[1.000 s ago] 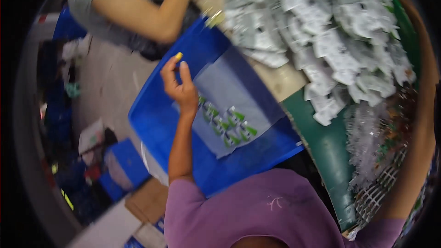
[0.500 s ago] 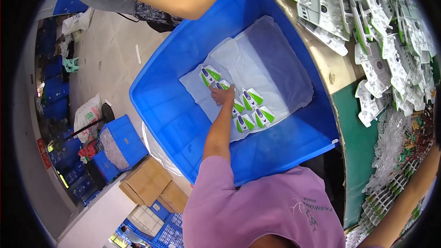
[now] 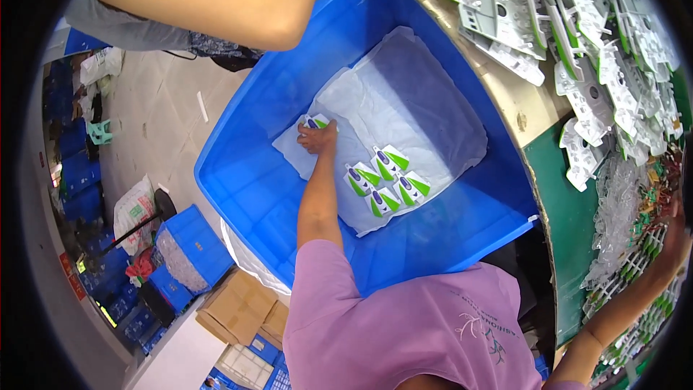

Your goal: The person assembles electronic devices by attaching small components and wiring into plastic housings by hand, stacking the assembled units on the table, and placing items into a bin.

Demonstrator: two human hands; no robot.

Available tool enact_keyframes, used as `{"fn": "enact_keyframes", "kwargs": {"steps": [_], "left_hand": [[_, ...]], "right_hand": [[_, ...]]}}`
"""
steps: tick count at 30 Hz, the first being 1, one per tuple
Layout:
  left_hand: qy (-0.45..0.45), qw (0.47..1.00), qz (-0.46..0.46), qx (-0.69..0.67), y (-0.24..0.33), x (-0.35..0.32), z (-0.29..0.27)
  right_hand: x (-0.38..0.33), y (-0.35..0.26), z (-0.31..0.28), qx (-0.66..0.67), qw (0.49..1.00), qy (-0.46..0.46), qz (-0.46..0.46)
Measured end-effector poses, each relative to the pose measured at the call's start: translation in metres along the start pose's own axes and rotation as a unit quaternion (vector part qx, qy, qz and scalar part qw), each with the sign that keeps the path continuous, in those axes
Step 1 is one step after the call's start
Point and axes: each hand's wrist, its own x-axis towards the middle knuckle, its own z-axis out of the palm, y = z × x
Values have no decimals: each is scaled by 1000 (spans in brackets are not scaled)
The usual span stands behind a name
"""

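Observation:
My left hand (image 3: 317, 137) reaches down into a large blue plastic bin (image 3: 253, 180) and rests on a green-and-white blister pack (image 3: 316, 122) lying on the white sheet (image 3: 426, 101) that lines the bin's bottom. Several more green-and-white packs (image 3: 386, 180) lie side by side on the sheet, just right of my forearm. My right hand (image 3: 675, 235) stretches far out to the right edge, over trays of small parts on the green-topped table (image 3: 570, 245); its fingers are cut off by the picture's rim.
Another person's bare arm (image 3: 216, 0) crosses the top, above the bin. A heap of empty white blister shells (image 3: 577, 29) covers the table at upper right. Blue crates (image 3: 188, 249), cardboard boxes (image 3: 238, 310) and a bag stand on the floor at left.
My left hand has gone from raised above the bin's edge down into the bin, then slid toward its far left, onto a pack apart from the row. The view swung down over the bin.

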Motion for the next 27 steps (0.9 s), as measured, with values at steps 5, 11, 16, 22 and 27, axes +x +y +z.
{"fn": "enact_keyframes", "kwargs": {"steps": [5,11,16,22,27], "left_hand": [[25,998,39,-51,-24,-2,-29],[-433,754,176,-462,15,-154,-137],[-752,445,77,-480,42,-257,-228],[-823,392,146,-384,95,-313,-256],[-844,369,78,-381,106,-336,-244]], "right_hand": [[-43,27,3,-49,997,-41,-36],[-119,38,126,-177,979,-83,-65],[-148,76,218,-15,975,-223,19],[-134,74,197,-9,956,-293,7],[-119,60,171,45,976,-211,0]]}}
